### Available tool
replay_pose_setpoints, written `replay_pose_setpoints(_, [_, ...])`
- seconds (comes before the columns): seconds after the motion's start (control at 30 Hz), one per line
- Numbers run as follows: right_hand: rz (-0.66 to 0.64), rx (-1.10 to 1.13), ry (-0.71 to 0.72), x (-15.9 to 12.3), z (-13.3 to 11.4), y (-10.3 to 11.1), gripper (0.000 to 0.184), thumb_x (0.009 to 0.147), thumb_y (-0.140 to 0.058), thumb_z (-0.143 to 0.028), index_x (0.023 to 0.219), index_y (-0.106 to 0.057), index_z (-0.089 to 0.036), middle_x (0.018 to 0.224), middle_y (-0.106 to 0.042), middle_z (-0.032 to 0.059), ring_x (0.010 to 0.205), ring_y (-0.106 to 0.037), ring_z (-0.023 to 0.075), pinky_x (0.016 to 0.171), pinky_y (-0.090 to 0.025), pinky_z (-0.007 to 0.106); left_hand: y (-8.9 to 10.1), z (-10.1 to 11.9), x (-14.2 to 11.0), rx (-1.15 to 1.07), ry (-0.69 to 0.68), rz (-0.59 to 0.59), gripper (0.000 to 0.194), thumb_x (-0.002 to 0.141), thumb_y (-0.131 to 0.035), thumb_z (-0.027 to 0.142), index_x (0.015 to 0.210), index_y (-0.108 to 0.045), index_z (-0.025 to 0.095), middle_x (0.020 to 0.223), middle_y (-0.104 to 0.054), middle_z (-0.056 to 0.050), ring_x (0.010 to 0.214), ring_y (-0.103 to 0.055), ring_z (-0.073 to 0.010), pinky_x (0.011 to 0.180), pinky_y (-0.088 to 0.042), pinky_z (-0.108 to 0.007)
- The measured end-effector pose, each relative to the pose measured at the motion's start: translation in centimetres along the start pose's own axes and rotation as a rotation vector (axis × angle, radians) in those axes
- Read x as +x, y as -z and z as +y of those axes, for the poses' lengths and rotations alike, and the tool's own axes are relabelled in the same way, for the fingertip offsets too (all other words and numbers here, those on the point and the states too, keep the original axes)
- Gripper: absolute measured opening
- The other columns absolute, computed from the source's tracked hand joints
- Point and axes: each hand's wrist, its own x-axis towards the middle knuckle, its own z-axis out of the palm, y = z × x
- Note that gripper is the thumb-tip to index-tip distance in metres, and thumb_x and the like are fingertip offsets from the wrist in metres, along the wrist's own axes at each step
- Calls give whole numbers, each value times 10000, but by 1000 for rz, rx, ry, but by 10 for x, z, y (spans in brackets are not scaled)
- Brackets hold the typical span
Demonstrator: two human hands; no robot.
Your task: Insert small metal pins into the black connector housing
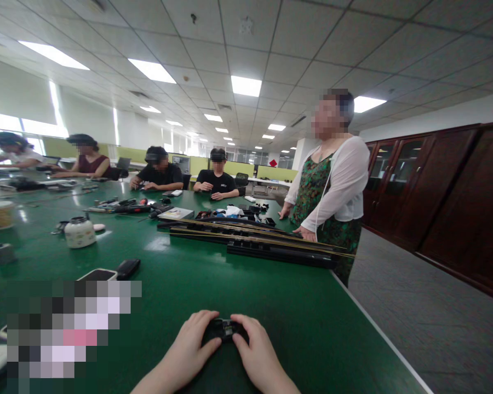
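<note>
Between my two hands, low over the near part of the green table, is a small dark plastic device (227, 329) with light, metallic-looking parts showing in its middle. My left hand (198, 338) grips its left end, thumb in front and fingers curled over the far side. On the opposite end my right hand (252, 338) holds it the same way. Palms and fingers cover both ends, so its full outline and exact kind are hidden.
Long black strips (250, 238) and thin brass-coloured rods (267, 236) lie across the green table (312, 306) ahead. A white jar (80, 232) and a metal cylinder (3, 253) stand left. One person (332, 180) stands at the right edge; several others sit opposite.
</note>
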Motion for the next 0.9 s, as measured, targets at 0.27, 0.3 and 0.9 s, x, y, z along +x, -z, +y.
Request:
replay_pose_setpoints(0.27, [-22, -30, -9, 0, -1, 1, 343, 738, -472, -174, 1046, -610, -238, 1085, -627, 35, 1054, -542, 202, 956, -386, 341, 0, 1, 1, 49, -19, -14, 298, 717, -552, 271, 1008, -579, 216, 1054, -623, -70, 998, -544, -234, 891, -411, -372])
replay_pose_setpoints(0.3, [-22, -29, -10, 0, -1, 1, 341, 739, -472, -175, 1044, -611, -239, 1083, -628, 34, 1052, -543, 202, 954, -387, 340, 0, 1, 1, 50, -16, -9, 309, 714, -556, 271, 1017, -576, 217, 1059, -623, -71, 1004, -543, -235, 894, -410, -373])
replay_pose_setpoints(0.9, [-81, -75, -91, 0, -17, 3, 285, 677, -582, -202, 939, -664, -280, 1179, -578, 38, 1149, -478, 216, 1000, -317, 379, 3, 7, 0, 50, -36, -6, 241, 678, -574, 228, 919, -593, 227, 977, -637, -50, 938, -570, -229, 836, -439, -365])
